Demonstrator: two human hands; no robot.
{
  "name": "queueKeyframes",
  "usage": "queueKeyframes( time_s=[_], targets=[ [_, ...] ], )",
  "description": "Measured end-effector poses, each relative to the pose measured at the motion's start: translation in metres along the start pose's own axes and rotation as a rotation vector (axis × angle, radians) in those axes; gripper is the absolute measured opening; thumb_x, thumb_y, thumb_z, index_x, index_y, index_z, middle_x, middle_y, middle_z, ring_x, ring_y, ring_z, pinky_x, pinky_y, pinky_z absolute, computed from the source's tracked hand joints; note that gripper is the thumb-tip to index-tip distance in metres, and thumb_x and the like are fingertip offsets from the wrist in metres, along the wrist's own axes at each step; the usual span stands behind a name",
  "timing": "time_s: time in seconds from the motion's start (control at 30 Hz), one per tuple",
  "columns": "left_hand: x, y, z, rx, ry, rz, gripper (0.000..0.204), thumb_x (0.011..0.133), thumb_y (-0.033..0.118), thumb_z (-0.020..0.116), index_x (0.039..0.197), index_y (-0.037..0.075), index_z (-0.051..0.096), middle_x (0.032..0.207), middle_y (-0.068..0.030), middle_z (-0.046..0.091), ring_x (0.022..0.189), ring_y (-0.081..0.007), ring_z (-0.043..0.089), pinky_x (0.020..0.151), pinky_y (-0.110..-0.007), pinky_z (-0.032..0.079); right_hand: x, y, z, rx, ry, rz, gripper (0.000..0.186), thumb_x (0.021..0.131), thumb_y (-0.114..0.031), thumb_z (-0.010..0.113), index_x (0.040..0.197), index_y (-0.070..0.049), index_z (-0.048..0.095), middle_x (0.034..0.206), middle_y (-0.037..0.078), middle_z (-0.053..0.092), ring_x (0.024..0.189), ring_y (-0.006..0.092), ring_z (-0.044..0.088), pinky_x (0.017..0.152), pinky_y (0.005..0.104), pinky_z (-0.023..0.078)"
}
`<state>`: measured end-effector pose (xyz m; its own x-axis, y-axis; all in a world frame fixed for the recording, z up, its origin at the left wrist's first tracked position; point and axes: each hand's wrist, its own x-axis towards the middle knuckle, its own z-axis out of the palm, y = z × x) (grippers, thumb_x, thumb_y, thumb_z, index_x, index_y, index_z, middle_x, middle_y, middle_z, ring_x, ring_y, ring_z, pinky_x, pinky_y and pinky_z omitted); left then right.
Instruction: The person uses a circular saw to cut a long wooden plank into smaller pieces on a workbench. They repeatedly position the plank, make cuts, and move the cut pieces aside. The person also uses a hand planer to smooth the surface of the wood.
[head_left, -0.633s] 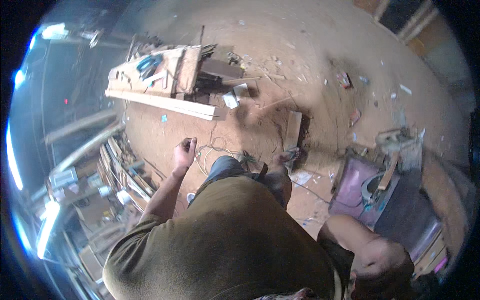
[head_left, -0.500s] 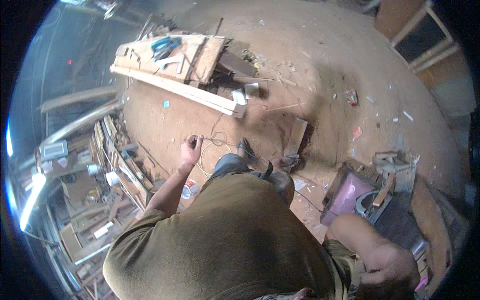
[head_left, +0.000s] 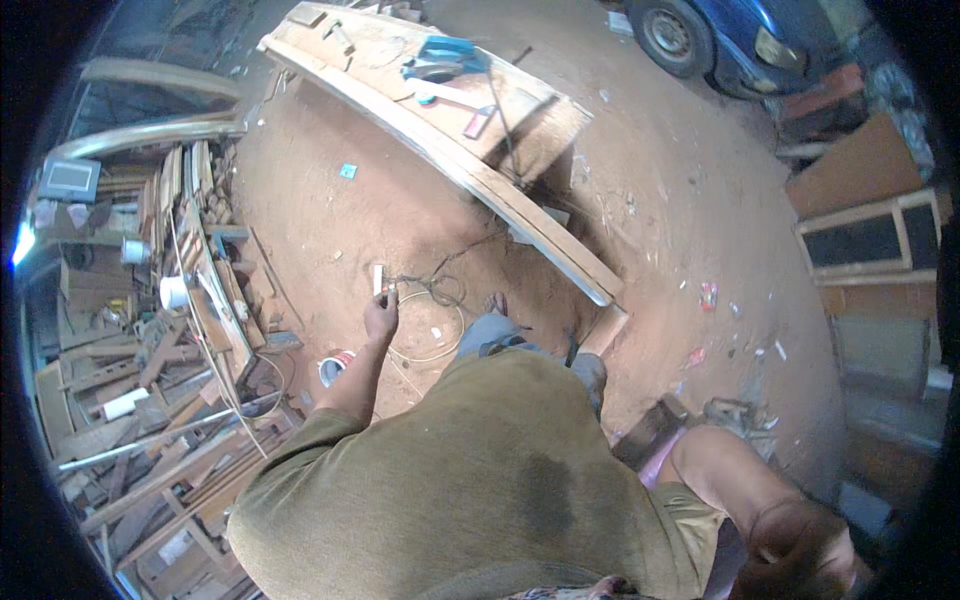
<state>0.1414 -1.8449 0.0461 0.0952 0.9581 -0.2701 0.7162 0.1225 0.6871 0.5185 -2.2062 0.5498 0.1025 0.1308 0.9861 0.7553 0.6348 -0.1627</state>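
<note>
My left hand (head_left: 381, 315) is held out low on the left with its fingers pinched together. Whatever lies between the fingertips is too small to make out. Just beyond them is a small white strip-shaped piece (head_left: 378, 277), and a dark cord (head_left: 425, 280) runs off from beside it along the floor. A pale looped cable (head_left: 455, 340) lies right of this hand. At the lower right, my right arm is bent, and my right hand (head_left: 808, 545) is close to my body. Its fingers are in shadow and cannot be read.
Ahead, a workbench (head_left: 545, 135) carries a blue power tool (head_left: 440, 58), a hammer (head_left: 340, 38) and a long plank (head_left: 480, 185). Stacked timber offcuts (head_left: 150, 365) fill the left. A paint tin (head_left: 335, 368) stands near my left forearm. A blue car (head_left: 735, 35) is at the far right.
My view has shifted right and closer to the bench, bringing the car in. My left hand, earlier with a thin dark cord at its fingers, is now beside the white piece. My right arm stays bent.
</note>
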Motion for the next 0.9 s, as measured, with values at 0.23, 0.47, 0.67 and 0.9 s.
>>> queueKeyframes(
  time_s=[0.23, 0.47, 0.67, 0.9],
  targets=[
    [0.062, -0.052, -0.058, -0.031, 0.226, -0.148, 0.045, 0.096, 0.042, 0.064, 0.083, 0.0, 0.071, 0.072, -0.0135, 0.069, 0.067, -0.0208, 0.066, 0.065, -0.037, 0.05, 0.023, 0.044, 0.114, 0.12, -0.033, 0.002, 0.035, 0.093, -0.017, 0.07, 0.124, -0.002, 0.063, 0.087, 0.005, 0.066, 0.077, 0.0154, 0.063, 0.07, 0.0276, 0.054],
    [0.012, -0.128, -0.075, -0.046, 0.265, -0.308, 0.047, 0.097, 0.044, 0.062, 0.083, 0.0, 0.071, 0.073, -0.0144, 0.069, 0.07, -0.0234, 0.067, 0.068, -0.039, 0.051, 0.007, 0.089, 0.158, 0.006, 0.022, 0.299, 0.038, 0.092, -0.017, 0.071, 0.125, -0.002, 0.062, 0.088, 0.006, 0.066, 0.078, 0.016, 0.063, 0.071, 0.0273, 0.054],
    [-0.08, -0.15, -0.058, -0.122, 0.321, -0.439, 0.051, 0.096, 0.049, 0.061, 0.086, 0.0, 0.072, 0.078, -0.0154, 0.071, 0.075, -0.0258, 0.069, 0.073, -0.039, 0.052, -0.24, 0.228, 0.136, -0.624, -1.262, 0.954, 0.113, 0.069, -0.046, 0.089, 0.153, 0.003, 0.031, 0.151, 0.034, 0.04, 0.139, 0.046, 0.041, 0.114, 0.0524, 0.037],
    [-0.124, -0.066, 0.001, -0.199, 0.22, -0.276, 0.04, 0.095, 0.042, 0.066, 0.093, 0.003, 0.075, 0.082, -0.0152, 0.073, 0.08, -0.023, 0.071, 0.074, -0.035, 0.053, -0.361, 0.23, 0.078, -0.385, -1.213, 1.286, 0.074, 0.066, -0.038, 0.087, 0.118, 0.007, 0.058, 0.11, 0.03, 0.068, 0.106, 0.0444, 0.066, 0.091, 0.0489, 0.053]
  ],
)
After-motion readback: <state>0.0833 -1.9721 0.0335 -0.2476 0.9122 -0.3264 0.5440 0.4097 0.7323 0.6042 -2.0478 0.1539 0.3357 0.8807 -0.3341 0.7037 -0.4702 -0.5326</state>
